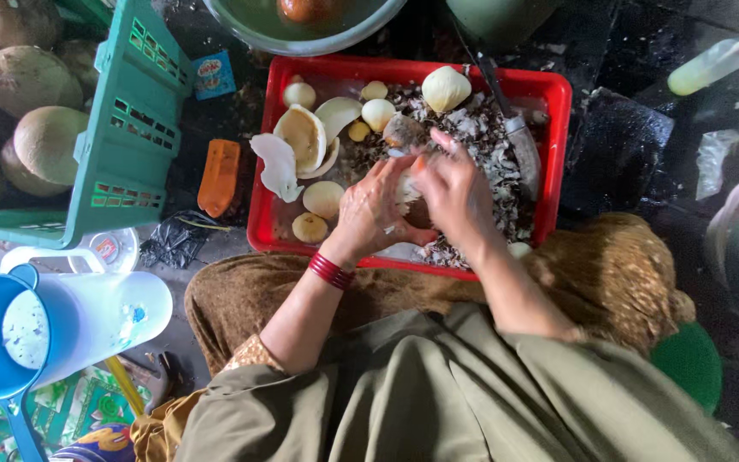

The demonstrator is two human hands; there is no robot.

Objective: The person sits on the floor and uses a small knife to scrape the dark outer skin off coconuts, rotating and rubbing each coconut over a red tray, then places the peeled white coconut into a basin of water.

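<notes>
Coconut kernel (410, 198), half brown, half peeled white, sits over the red tray (558, 128) at its 6 o'clock edge, clamped in the grip of both the left hand (374, 214) and right hand (455, 192). Peeled pieces (322, 198) lie at 9 o'clock, shavings (481, 128) at 1 o'clock.

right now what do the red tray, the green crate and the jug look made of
Red tray: looks like moulded plastic, glossy, with a rolled rim. Green crate: also plastic by the look, matte, with slotted lattice walls. Jug: translucent whitish plastic, seemingly, with a blue handle.
</notes>
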